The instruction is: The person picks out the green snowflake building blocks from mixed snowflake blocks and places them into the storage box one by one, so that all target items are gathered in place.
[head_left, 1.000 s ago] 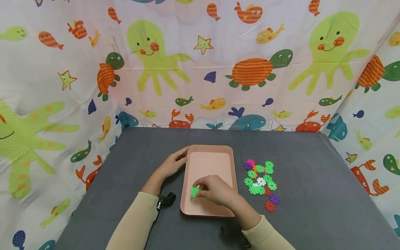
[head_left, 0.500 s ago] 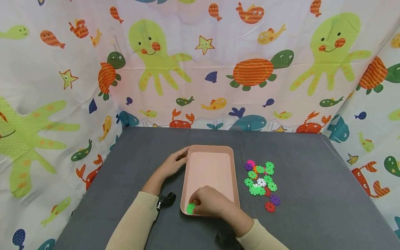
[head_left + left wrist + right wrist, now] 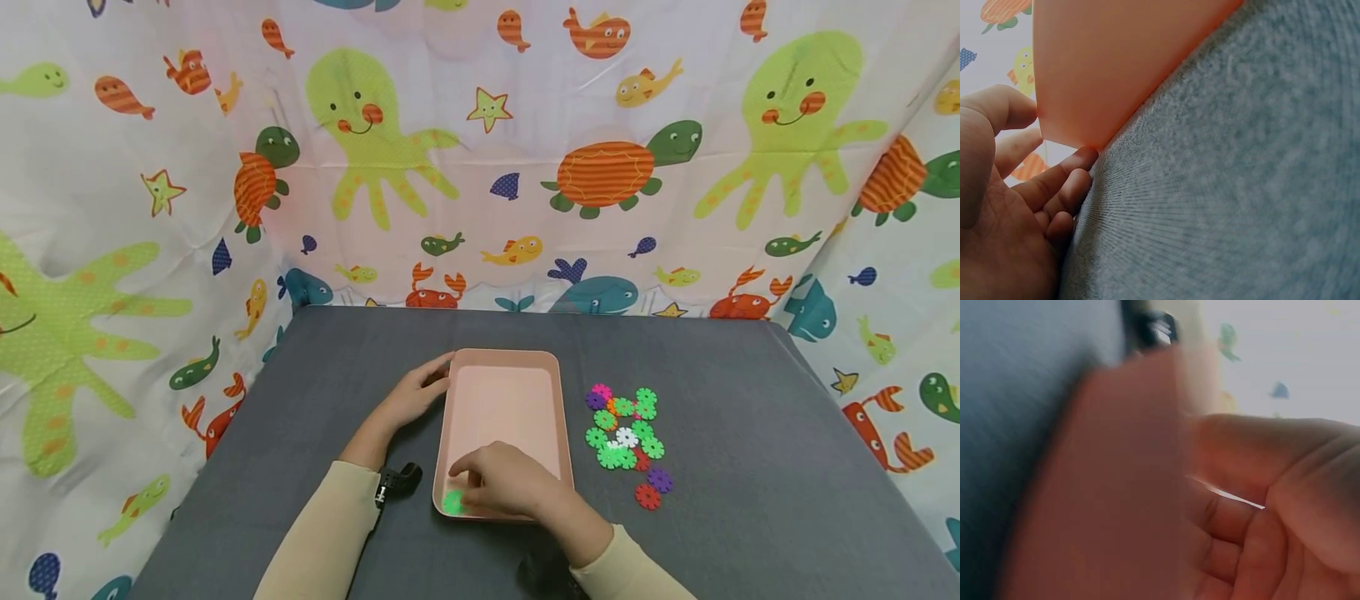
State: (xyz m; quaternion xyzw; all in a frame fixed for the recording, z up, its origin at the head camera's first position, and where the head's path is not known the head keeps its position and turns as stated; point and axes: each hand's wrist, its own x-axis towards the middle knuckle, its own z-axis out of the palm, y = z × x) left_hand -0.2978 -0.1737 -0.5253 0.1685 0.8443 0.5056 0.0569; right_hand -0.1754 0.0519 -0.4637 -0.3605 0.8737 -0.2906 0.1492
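A pink rectangular tray [image 3: 504, 408] lies on the grey cloth. My left hand [image 3: 411, 397] rests against its far left corner; in the left wrist view the fingers touch the outside of the tray wall [image 3: 1110, 69]. Over the near end of the tray is my right hand [image 3: 504, 482], thumb and index finger apart. A green flower-shaped disc [image 3: 453, 502] lies in the near left corner of the tray, by the right thumb. The right wrist view is blurred; it shows the right hand [image 3: 1272, 506] beside the tray wall [image 3: 1110, 481], and no disc is visible there.
To the right of the tray lies a loose cluster of flower-shaped discs in green, white, purple, pink, orange and red, including a red disc [image 3: 648, 497] nearest me. A curtain [image 3: 465, 167] printed with sea animals hangs behind and beside the table [image 3: 750, 467].
The right hand has moved toward me with the green disc, down to the tray's near left corner. Its index finger has since lifted off the disc. The left hand has stayed put.
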